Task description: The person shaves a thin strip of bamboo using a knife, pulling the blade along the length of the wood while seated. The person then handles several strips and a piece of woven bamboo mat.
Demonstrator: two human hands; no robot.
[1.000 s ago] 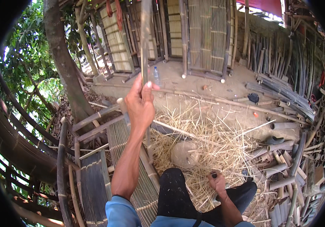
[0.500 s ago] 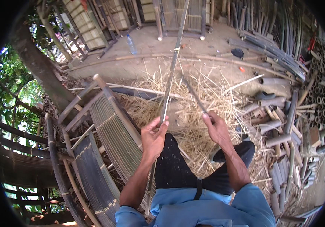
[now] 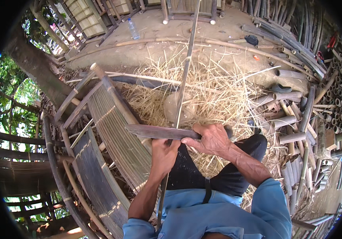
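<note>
A long, narrow bamboo strip [image 3: 186, 67] runs from beside my body out to the far edge of the view. My left hand [image 3: 164, 155] is closed round it in front of my lap. My right hand [image 3: 214, 140] grips a machete [image 3: 161, 132] by its handle, which the fingers mostly cover. The dark blade lies sideways across the strip just beyond my left hand, its tip toward the left. My right thumb rests along the blade near the handle. Whether the edge bites into the strip cannot be made out.
Pale bamboo shavings [image 3: 223, 91] cover the ground ahead. A slatted bamboo seat [image 3: 117, 129] stands close on my left. Cut bamboo pieces [image 3: 286, 121] are heaped at the right, with stacked tubes [image 3: 340, 107] beyond. A plastic bottle [image 3: 133, 30] stands farther off.
The machete has swung from pointing forward to lying across the strip, and my right hand has moved left beside my left hand. My left hand has come slightly nearer my body.
</note>
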